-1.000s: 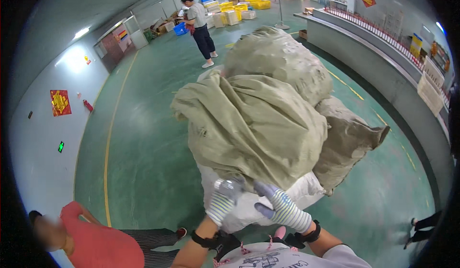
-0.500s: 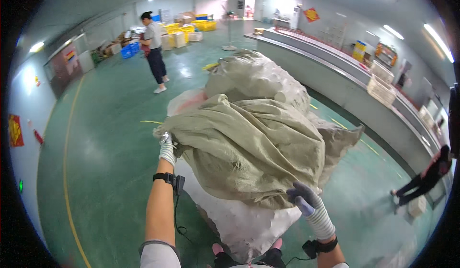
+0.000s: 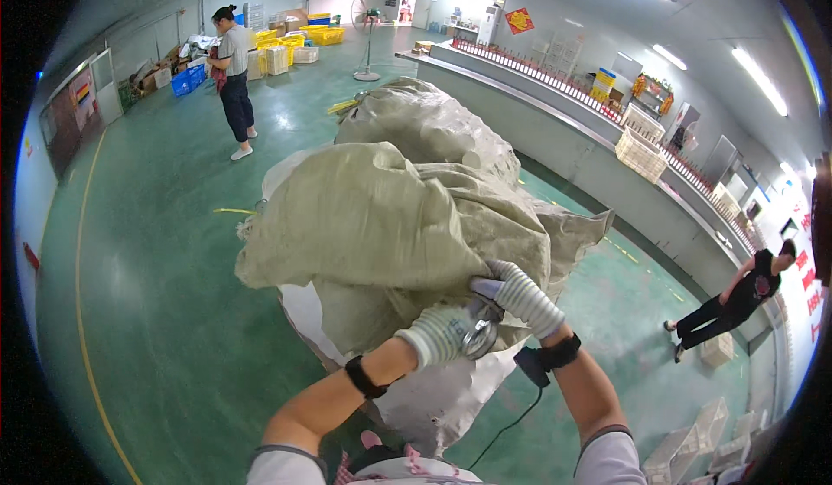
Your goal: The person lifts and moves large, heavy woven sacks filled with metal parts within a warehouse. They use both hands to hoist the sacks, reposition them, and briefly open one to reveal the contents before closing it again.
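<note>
A large beige woven sack (image 3: 364, 216), loose and folded, lies over a bulging pale sack (image 3: 442, 407) close in front of me. Both my hands wear striped grey-white work gloves and meet at the beige sack's near right edge. My right hand (image 3: 520, 299) is closed on a fold of that cloth. Just left of it and lower, my left hand (image 3: 438, 333) is closed around a shiny metal thing with a round, ring-like part (image 3: 479, 339); its exact kind is unclear. Behind the beige sack rises another full, whitish sack (image 3: 425, 125).
A long counter (image 3: 537, 138) lined with bottles runs along the right, with a white crate (image 3: 641, 151) on it. One person (image 3: 234, 78) stands at the far left, another (image 3: 737, 299) at right. Yellow bins (image 3: 325, 36), a standing fan (image 3: 367, 47) and white crates (image 3: 693, 442) stand on the green floor.
My left hand has moved from the sack's left side across to the right, beside my right hand. The cloth's left part now bulges up and hangs further left. My view has turned rightward.
</note>
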Demonstrator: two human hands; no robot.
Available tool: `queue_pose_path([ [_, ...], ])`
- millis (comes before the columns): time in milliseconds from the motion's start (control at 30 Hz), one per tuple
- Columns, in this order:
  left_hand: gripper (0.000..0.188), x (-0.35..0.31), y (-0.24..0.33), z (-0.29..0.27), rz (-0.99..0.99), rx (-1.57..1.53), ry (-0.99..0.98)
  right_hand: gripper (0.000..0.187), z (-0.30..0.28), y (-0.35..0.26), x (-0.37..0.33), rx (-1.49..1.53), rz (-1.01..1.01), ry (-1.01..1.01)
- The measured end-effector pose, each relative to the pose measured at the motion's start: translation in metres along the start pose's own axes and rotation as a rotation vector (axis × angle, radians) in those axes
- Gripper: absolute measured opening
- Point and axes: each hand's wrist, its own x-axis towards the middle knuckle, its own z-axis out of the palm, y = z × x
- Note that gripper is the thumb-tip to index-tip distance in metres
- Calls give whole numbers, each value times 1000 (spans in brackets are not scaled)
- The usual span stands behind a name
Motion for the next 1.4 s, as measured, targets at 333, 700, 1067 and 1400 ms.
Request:
queue_pose_path([
  [333, 49, -72, -140, -62, -98, 118, 522, 32, 25, -16, -12, 889, 25, 294],
  [700, 58, 90, -297, -179, 230, 667, 395, 64, 127, -65, 18, 815, 166, 396],
  [1067, 25, 209, -339, -156, 879, 461, 139, 47, 88, -85, 29, -1034, 28, 1050],
  [1400, 36, 271, -291, -257, 307, 736, 334, 46, 81, -10, 175, -674, 32, 725],
])
